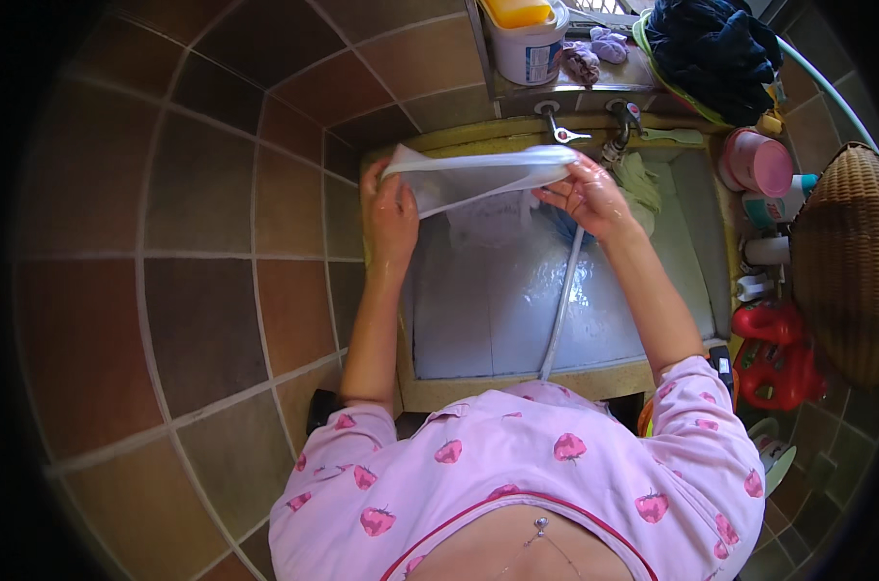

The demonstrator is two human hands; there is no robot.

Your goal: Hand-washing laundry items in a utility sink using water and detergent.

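My left hand (392,214) and my right hand (592,196) hold a thin white mesh fabric piece (483,178) by its two ends. It is stretched sideways above the back of a stone-rimmed laundry sink (476,312); whether it is a bag or a single cloth I cannot tell. Water glistens on both hands. Below the mesh, a pale fabric piece (490,221) with a patterned band lies in the sink. Something blue (572,224) is partly covered by my right hand and arm. Beside that arm, a light green cloth (641,187) is bunched under a tap.
Two taps (558,129) (619,120) project from the back wall. A pale hose (561,309) crosses the sink. Right of it stand a pink tub (762,163), a wicker basket (842,269) and red jugs (777,370). The ledge holds a white bucket (523,54) and dark clothes (712,62). Tiles (200,312) wall the left.
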